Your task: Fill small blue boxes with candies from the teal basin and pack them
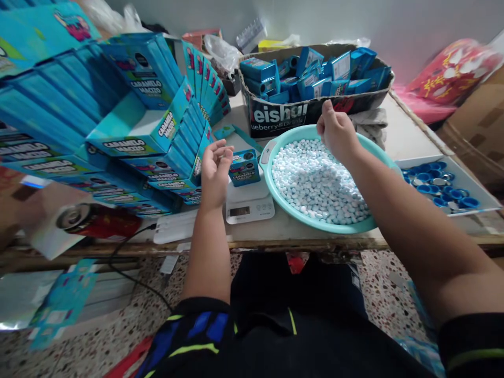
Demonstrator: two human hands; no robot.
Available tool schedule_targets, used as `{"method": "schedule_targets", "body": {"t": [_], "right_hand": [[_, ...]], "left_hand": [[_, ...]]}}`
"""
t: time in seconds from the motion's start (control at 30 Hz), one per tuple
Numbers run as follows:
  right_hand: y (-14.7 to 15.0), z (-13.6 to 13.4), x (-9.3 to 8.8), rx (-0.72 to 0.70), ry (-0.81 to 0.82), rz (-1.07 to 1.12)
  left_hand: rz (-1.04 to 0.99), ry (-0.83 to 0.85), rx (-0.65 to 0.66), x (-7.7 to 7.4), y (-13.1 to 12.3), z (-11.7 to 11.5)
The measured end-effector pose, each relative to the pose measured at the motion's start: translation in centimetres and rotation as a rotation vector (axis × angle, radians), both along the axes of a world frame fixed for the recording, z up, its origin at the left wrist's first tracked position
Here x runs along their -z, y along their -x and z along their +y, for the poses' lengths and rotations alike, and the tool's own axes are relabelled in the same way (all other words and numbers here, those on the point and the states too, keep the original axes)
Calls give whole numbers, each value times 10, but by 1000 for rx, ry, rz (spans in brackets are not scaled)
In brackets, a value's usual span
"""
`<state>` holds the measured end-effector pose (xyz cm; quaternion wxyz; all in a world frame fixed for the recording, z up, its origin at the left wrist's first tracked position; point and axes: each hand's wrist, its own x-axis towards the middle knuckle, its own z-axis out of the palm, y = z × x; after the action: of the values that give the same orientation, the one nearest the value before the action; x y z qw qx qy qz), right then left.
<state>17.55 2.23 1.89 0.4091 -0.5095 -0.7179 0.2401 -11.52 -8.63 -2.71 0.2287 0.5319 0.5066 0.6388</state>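
Note:
A teal basin [271, 184] full of small white and pale-blue candies [315, 184] sits at the table's front edge. Over its far side is my right hand [337, 128], closed with the thumb on top; whatever it may hold is hidden. My left hand [216, 167] is raised beside a small blue candy tin [244, 168], its fingers loosely curled and apart, holding nothing I can see. That tin stands upright on a white digital scale [252, 210], to the left of the basin.
Stacked blue display boxes [145, 142] crowd the left. Behind the basin, a black cardboard carton [275, 113] holds many blue tins. A white tray [486, 197] with blue caps lies right. A soda can [104, 220] and a cable [118, 252] are near the front left edge.

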Motion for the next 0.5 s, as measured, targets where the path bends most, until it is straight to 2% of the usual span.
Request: {"method": "schedule_targets", "body": {"t": [0.2, 0.33, 0.5], "right_hand": [[-2, -3, 0, -89, 126, -59], [-4, 0, 8, -155, 188, -163], [-7, 6, 21, -337, 259, -335]], "left_hand": [[17, 16, -16, -2, -5, -4], [-7, 34, -32, -3, -4, -5], [-11, 32, -53, -3, -3, -4]]}}
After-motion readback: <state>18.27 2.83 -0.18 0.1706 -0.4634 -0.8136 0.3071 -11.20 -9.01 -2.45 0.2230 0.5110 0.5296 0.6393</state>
